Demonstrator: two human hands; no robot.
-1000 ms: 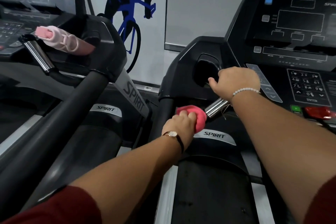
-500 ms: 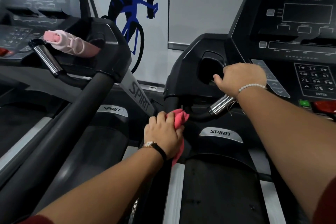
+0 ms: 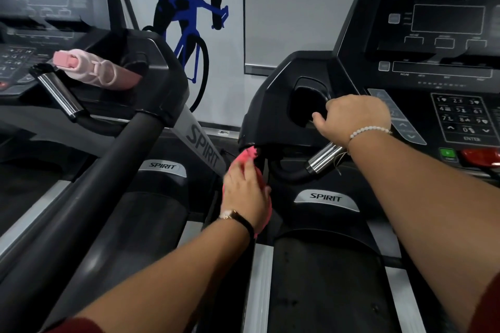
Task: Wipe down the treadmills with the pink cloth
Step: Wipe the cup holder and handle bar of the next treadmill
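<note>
I stand on the right treadmill [image 3: 326, 197], a black Spirit machine with a dark console [image 3: 446, 24]. My left hand [image 3: 244, 192] presses the pink cloth [image 3: 247, 155] against the left upright post just under the console housing; the cloth's top edge pokes out above my fingers and most of it is hidden under the hand. My right hand [image 3: 351, 119] is closed around the top of the silver pulse-grip handle [image 3: 323, 157] beside the cup-holder recess. A second treadmill [image 3: 162, 166] of the same make stands to the left.
A pink bottle [image 3: 94, 69] lies in the left treadmill's tray, beside its silver grip [image 3: 58, 94]. A thick black handrail [image 3: 89, 189] runs diagonally at left. The wall behind carries a blue cyclist mural [image 3: 189, 27]. A keypad [image 3: 460, 116] and red stop button [image 3: 481, 155] sit at right.
My left hand with the cloth has slid left off the silver grip area and down onto the upright post. My right hand has stayed on the handle.
</note>
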